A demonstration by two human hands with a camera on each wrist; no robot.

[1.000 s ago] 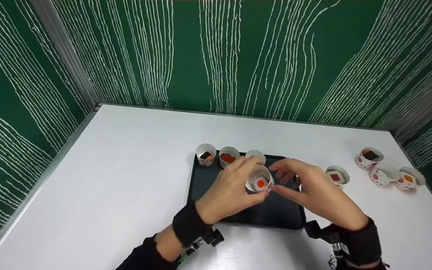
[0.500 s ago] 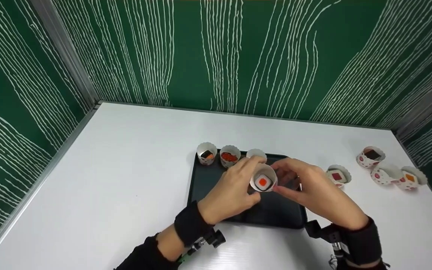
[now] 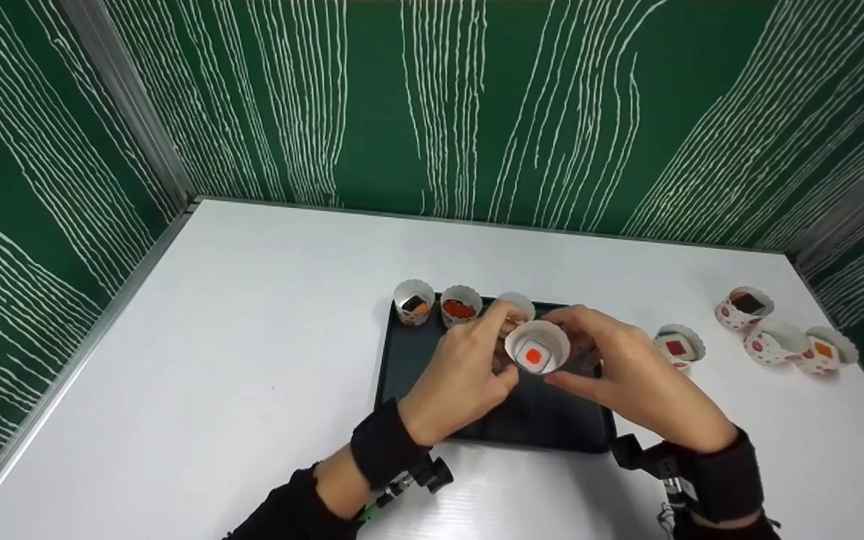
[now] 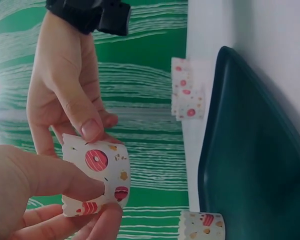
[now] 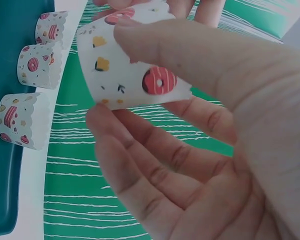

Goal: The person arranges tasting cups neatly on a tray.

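Above the dark tray (image 3: 432, 382), both hands hold a paper baking cup (image 4: 97, 170) printed with doughnuts. Inside it, in the head view, lies a white sushi-like piece (image 3: 534, 356) with an orange square on top. My left hand (image 3: 466, 367) grips the cup's left side, its thumb pressed to the printed wall in the left wrist view. My right hand (image 3: 616, 367) holds the other side, thumb on the wall and a fingertip at the base edge in the right wrist view. The farther right fingers are partly hidden behind the cup in the head view.
Along the tray's back edge stand a cup with a black-and-orange piece (image 3: 414, 304), a cup with red bits (image 3: 460, 306) and a partly hidden cup (image 3: 518, 302). Several more cups, including one with a dark red-topped piece (image 3: 678, 345), stand on the white table (image 3: 214, 360) at right.
The held cup has moved slightly right and its mouth faces the head camera more. My right fingers have come in around it, while my left hand keeps its hold.
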